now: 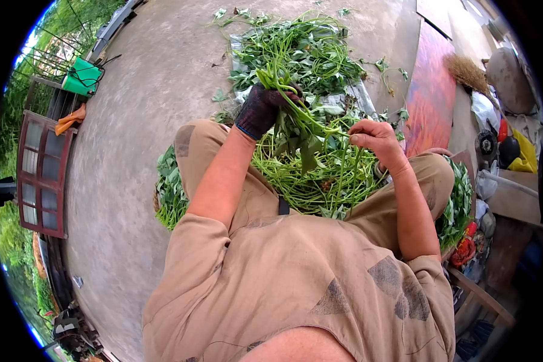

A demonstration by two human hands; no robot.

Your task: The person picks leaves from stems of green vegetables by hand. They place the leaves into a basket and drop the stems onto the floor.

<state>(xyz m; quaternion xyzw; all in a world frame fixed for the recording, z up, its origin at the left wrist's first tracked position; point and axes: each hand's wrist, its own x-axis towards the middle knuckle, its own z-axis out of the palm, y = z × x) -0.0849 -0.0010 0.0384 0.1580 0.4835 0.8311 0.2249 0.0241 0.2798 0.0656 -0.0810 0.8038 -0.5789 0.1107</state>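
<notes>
My left hand [260,111], in a dark knitted glove, is closed around a bunch of leafy green vine stems [308,154]. The cut ends stick up above the fist and leaves hang below it. My bare right hand [377,140] is to the right of the bunch, thumb and fingers pinched on the end of a thin stem that runs from it. Below both hands, a tangle of long green stems [295,187] lies between my bent legs. Farther ahead, a heap of leafy vines [301,48] rests on a pale plastic sheet [362,96].
Leafy bundles lie beside my left leg [168,190] and right leg [458,205]. A reddish board [431,90] and a straw broom [466,73] are on the right, near assorted clutter. On the left are a green bucket [82,76] and a wooden window frame [42,175].
</notes>
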